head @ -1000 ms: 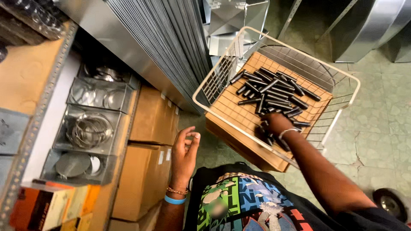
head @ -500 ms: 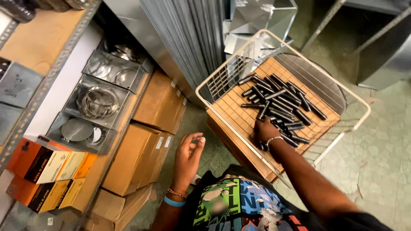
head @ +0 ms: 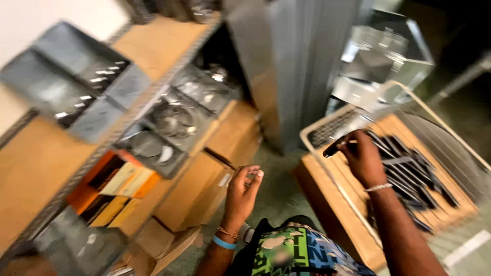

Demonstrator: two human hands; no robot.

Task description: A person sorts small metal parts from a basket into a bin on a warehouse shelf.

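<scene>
far left, metal shelving [head: 153,110] with grey trays [head: 66,87] and clear tubs of round metal parts [head: 176,120], orange cartons [head: 115,179] tucked under, brown boxes [head: 197,194] on the floor. moving in, the left hand [head: 243,191] hangs in mid-air above the boxes, fingers loosely curled, thumb near the fingertips; it may be pinching something small, but the blur hides it, so i can't tell. blue band [head: 224,242] at that wrist. over to the right hand [head: 360,156], closed around a short dark rod [head: 335,149] whose end pokes out past the knuckles, lifted just above the near corner of the wire basket [head: 319,130]. by the look of it, one piece is in hand and plenty are left: a heap of dark rods [head: 409,176] lies across the board lining the basket. they look slim, straight, black, all alike, though motion smear blurs any detail.
</scene>
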